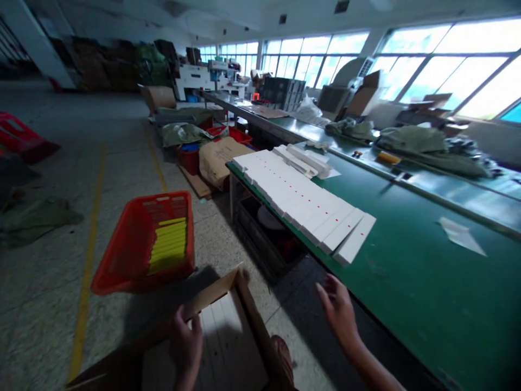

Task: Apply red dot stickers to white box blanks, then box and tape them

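Note:
My left hand (187, 345) is low in the view, over a brown cardboard carton (214, 293), at its far wall. Its thumb and forefinger are apart, with nothing visible between them; the other fingers are hidden. Long white boxes (222, 331) lie side by side in the carton, partly in shadow. To the right, my right hand (337, 307) hovers in front of the table edge, empty, its fingers loosely bent and the thumb apart. Beyond it, a row of overlapping white boxes (301, 195), several with red dots, lies along the green table (411, 282). The nearest box (355, 239) sits slightly askew.
An orange-red crate (118, 247) with yellow pieces (169, 247) stands on the floor at left. Under the table is a dark crate (260, 233). A paper scrap (459, 236) lies on the tabletop. A brown sack (220, 160) stands beyond the table's end.

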Demonstrator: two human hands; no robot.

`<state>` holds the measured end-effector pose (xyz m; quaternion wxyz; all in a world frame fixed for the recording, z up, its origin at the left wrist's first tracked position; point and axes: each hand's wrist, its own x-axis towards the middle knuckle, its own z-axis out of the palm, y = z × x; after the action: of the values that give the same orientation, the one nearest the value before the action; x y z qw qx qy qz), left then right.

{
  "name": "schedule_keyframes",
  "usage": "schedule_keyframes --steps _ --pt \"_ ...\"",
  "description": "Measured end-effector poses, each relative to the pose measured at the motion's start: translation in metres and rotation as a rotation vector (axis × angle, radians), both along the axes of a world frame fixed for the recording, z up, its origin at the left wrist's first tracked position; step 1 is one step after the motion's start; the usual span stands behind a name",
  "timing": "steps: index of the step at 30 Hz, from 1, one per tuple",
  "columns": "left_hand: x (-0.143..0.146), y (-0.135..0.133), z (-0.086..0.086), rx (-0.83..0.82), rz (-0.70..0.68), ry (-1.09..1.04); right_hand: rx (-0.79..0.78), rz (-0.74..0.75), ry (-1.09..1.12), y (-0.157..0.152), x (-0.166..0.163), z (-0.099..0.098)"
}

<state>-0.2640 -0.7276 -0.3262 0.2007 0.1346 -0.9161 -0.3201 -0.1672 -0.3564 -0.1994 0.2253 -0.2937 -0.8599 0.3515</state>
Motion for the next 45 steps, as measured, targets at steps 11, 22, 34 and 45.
schedule_keyframes --steps 11,22,34,45 --pt "-0.152 0.369 0.122 0.279 -0.377 -0.411 -0.014 -0.516 -0.243 0.233 -0.096 0.012" --pt "-0.144 0.447 0.120 0.029 -0.203 -0.553 -0.025 -0.516 -0.341 0.234 -0.122 -0.003" --pt "-0.063 0.450 0.125 -0.038 -0.313 -0.561 -0.072 -0.312 -0.404 0.294 -0.066 -0.008" --pt "-0.173 0.475 0.143 0.105 -1.131 -0.409 -0.058 -0.303 -0.202 0.306 -0.040 -0.021"
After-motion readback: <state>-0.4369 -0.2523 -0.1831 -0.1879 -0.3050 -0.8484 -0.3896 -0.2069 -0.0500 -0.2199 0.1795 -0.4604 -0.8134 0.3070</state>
